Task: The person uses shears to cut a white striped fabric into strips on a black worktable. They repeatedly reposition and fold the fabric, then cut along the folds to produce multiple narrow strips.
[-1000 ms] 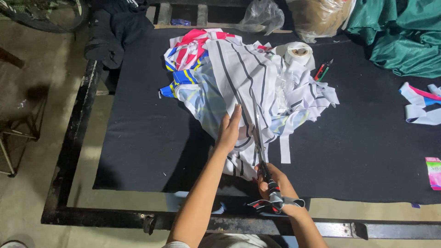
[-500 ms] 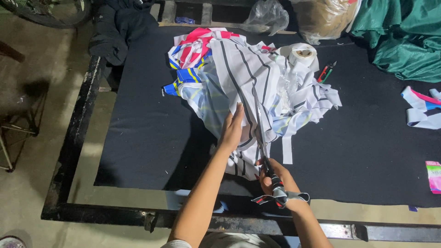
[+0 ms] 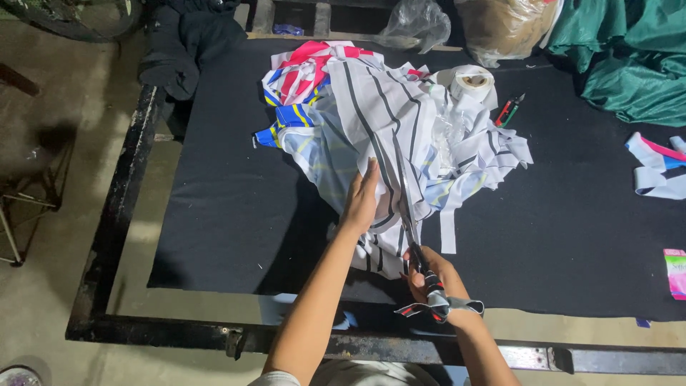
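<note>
A heap of white fabric with dark stripes (image 3: 400, 121) lies on a black mat (image 3: 236, 207). My left hand (image 3: 362, 200) presses flat on the striped fabric near its front edge. My right hand (image 3: 429, 275) grips a pair of long scissors (image 3: 409, 207) whose handles are wrapped in cloth strips. The blades run up into the striped cloth just right of my left hand. Red, blue and yellow fabric pieces (image 3: 296, 78) lie under the heap at its far left.
A roll of white tape (image 3: 471, 80) and red and green pens (image 3: 509, 111) lie behind the heap. Green cloth (image 3: 629, 57) is piled at the far right, dark clothing (image 3: 189, 43) at the far left. Fabric strips (image 3: 657, 168) lie at the right edge.
The scissors have advanced further into the striped fabric, and my left hand has slid forward with them.
</note>
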